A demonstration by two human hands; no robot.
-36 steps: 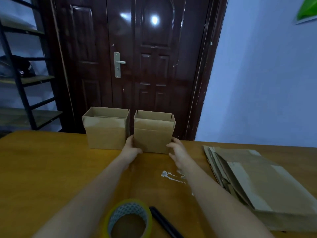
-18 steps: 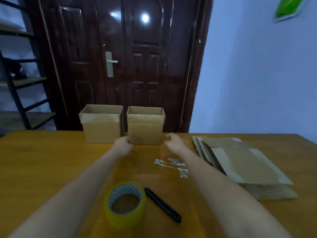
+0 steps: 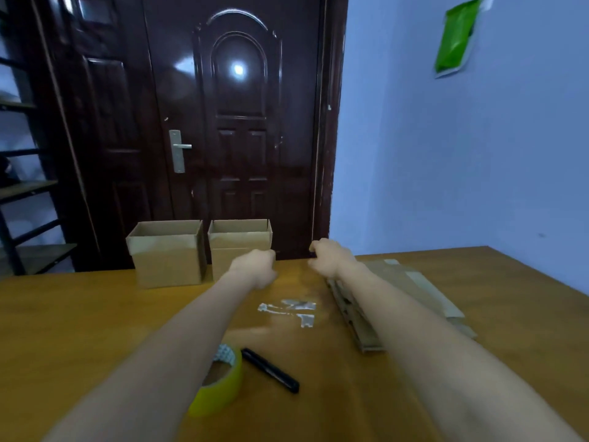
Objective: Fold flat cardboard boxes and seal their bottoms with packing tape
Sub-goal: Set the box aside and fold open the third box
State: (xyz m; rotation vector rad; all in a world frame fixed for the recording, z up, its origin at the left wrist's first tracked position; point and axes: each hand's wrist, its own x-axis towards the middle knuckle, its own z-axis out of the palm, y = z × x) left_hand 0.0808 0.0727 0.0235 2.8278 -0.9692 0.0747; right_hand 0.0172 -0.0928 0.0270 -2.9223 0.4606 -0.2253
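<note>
Two folded cardboard boxes stand upright side by side at the table's far edge, the left box (image 3: 165,253) and the right box (image 3: 237,245), both with open tops. My left hand (image 3: 255,266) hovers in front of the right box with fingers loosely curled, holding nothing. My right hand (image 3: 328,255) is raised to the right of that box, over the far end of a stack of flat cardboard boxes (image 3: 411,291), fingers also loosely curled and empty. A yellow roll of packing tape (image 3: 220,387) lies near me, partly under my left forearm.
A black pen-like tool (image 3: 271,370) lies beside the tape. Bits of torn tape residue (image 3: 293,309) stick to the wooden table (image 3: 63,330). A dark door stands behind the boxes, a metal shelf rack at the left, a blue wall at the right.
Both hands have let go of the right box and lifted off it, moving rightward; my right hand now hangs over the flat stack. The view has tilted up and right.
</note>
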